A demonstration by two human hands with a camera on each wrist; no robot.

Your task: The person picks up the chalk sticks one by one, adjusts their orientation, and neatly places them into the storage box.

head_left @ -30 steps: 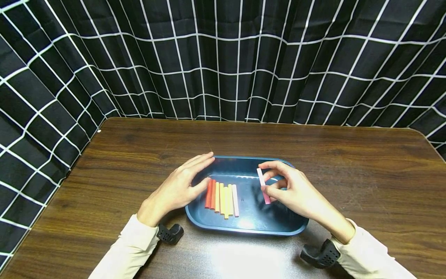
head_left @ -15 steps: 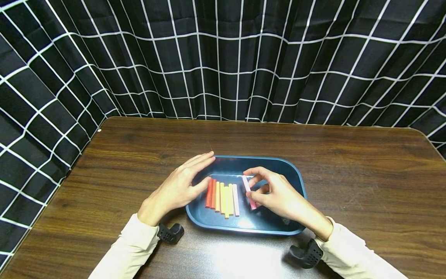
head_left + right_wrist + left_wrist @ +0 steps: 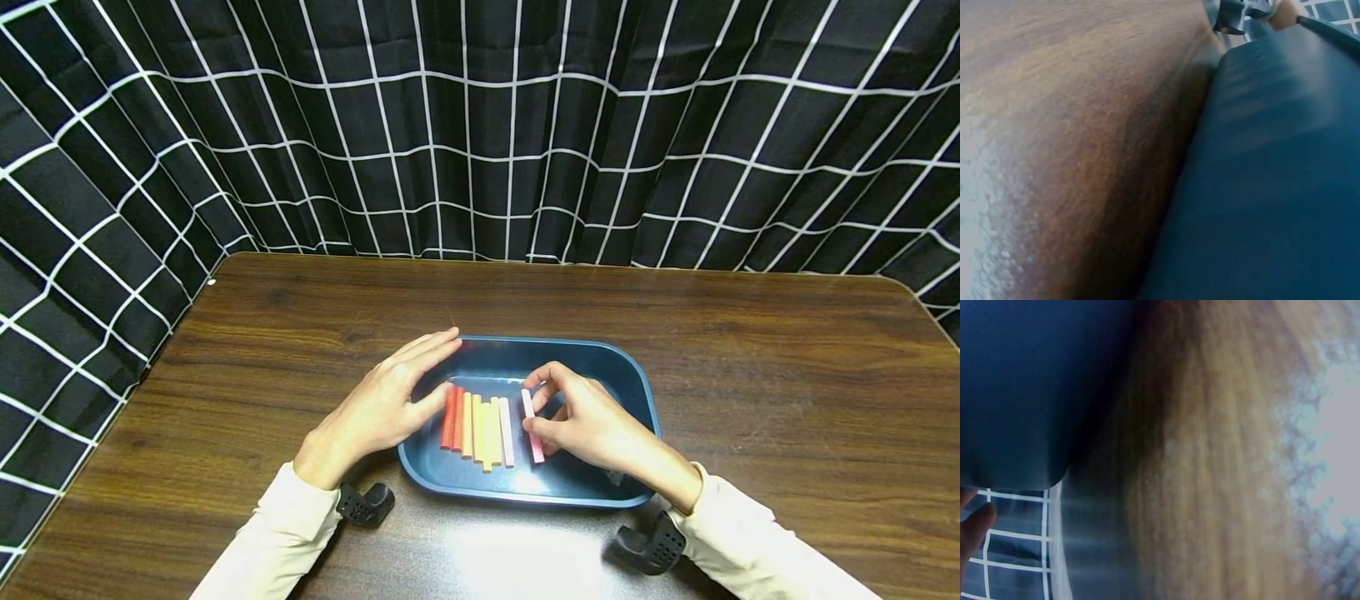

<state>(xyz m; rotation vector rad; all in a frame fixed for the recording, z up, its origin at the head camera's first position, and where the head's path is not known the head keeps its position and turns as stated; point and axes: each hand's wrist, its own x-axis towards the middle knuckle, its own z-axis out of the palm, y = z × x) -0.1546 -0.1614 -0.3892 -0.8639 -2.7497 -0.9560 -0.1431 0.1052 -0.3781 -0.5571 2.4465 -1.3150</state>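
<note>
My right hand (image 3: 592, 425) pinches a pink chalk stick (image 3: 536, 448) between thumb and fingers, low inside the blue tray (image 3: 495, 354). Just left of it lies a row of chalk sticks: red ones (image 3: 448, 425), several yellow ones (image 3: 477, 429) and a pale pink one (image 3: 507, 433). A narrow gap separates the pinched stick from that row. Over the tray's left rim my left hand (image 3: 378, 408) rests with fingers extended, its thumb tip by the red sticks. Both wrist views are mostly filled by the tray's outer wall (image 3: 1279, 156); the chalk is hidden there.
The tray stands on a brown wood-grain table (image 3: 300, 333), with a bright glare on the tabletop in front of it. A black curtain with white grid lines (image 3: 487, 125) hangs behind and at the left. Black wrist mounts (image 3: 366, 504) sit by the tray's front edge.
My right hand has moved left and slightly down with the pink chalk stick, bringing it beside the row. The left hand has stayed in place.
</note>
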